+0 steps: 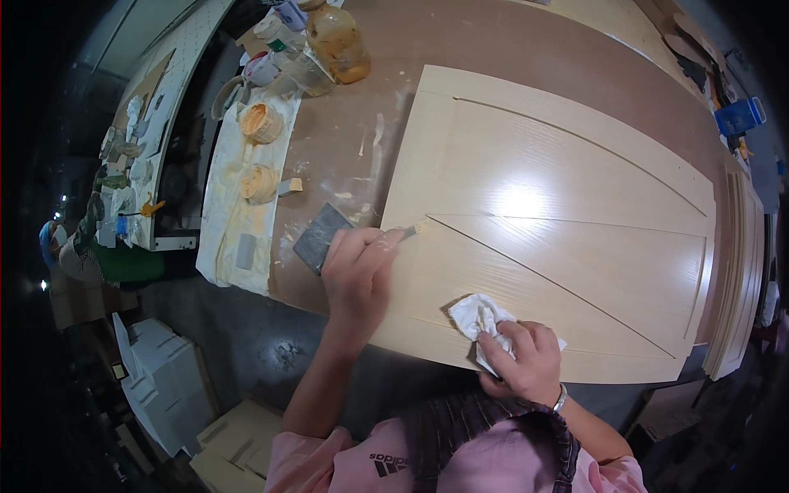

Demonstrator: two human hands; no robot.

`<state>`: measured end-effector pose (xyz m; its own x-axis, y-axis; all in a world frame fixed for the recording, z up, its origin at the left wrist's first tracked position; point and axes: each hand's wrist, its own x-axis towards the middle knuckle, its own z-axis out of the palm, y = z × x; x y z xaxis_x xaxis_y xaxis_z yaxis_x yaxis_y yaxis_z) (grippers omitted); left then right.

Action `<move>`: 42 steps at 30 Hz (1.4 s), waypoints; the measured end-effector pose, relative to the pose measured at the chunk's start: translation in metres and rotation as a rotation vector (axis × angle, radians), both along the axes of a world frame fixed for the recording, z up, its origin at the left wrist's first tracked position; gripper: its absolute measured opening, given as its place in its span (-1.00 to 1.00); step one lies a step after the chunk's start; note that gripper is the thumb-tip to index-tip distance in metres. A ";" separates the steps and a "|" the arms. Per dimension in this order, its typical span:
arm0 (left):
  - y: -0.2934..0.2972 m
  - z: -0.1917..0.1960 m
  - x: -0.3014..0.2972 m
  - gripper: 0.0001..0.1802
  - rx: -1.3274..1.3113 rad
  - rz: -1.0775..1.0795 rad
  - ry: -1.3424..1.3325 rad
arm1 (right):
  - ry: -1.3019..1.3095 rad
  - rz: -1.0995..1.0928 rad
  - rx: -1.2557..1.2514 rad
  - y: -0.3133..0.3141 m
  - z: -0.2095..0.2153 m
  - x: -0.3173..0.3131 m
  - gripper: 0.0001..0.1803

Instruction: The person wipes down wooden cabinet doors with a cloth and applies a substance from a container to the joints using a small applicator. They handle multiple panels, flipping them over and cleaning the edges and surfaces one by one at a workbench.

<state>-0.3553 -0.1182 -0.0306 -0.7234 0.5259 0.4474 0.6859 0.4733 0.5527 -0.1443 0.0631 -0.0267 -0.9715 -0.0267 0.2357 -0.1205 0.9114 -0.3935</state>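
Observation:
A pale wood-grain cabinet door panel (575, 185) with recessed grooves lies flat before me. My left hand (357, 267) is closed on a small grey putty knife (408, 233), its tip carrying a dab of tan filler at the panel's left side, beside the end of a groove. Against the same hand is a dark grey square plate (319, 237); whether the fingers also hold it, I cannot tell. Over the panel's near edge, my right hand (526, 361) grips a crumpled white cloth (474, 315) that rests on the surface.
Left on the brown table (329, 148) lies a stained white sheet (222, 222) bearing two tubs of tan filler (260, 123) and grey blocks (246, 251). Behind them stand a large amber jar (339, 45) and clear bottles (300, 66). More panels (735, 275) stack at right.

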 end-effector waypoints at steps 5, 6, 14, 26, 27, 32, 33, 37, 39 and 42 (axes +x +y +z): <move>0.000 0.002 0.009 -0.76 -0.046 0.034 -0.022 | 0.044 -0.003 0.016 0.000 -0.004 0.003 -0.36; 0.001 0.001 0.008 -0.75 -0.053 0.036 -0.015 | 0.039 0.002 0.014 0.001 -0.004 0.002 -0.36; 0.002 0.001 0.006 -0.73 -0.067 0.027 0.008 | 0.023 0.017 0.010 0.002 -0.004 0.001 -0.36; 0.004 0.005 0.003 -0.75 -0.050 0.027 0.011 | 0.023 0.010 0.005 0.001 -0.002 0.000 -0.36; 0.004 0.004 0.002 -0.75 -0.050 0.020 0.008 | 0.023 0.012 0.001 0.001 -0.002 0.000 -0.36; 0.005 0.008 0.000 -0.76 -0.047 0.022 0.058 | -0.001 0.000 -0.026 0.000 0.001 0.000 -0.38; 0.005 0.008 -0.001 -0.76 -0.044 0.007 0.043 | -0.004 -0.002 -0.030 0.000 0.001 0.000 -0.37; 0.005 0.008 -0.001 -0.76 -0.024 -0.020 0.013 | -0.022 0.002 -0.048 0.000 0.005 -0.001 -0.36; 0.006 0.008 -0.001 -0.76 -0.026 -0.011 0.021 | -0.022 0.001 -0.046 0.000 0.004 0.000 -0.36; 0.005 0.009 -0.002 -0.76 -0.023 -0.017 0.021 | -0.003 0.000 -0.036 0.000 0.002 -0.001 -0.35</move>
<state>-0.3574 -0.1130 -0.0220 -0.7050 0.5485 0.4495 0.7051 0.4742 0.5273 -0.1454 0.0631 -0.0251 -0.9722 -0.0186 0.2334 -0.1195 0.8966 -0.4265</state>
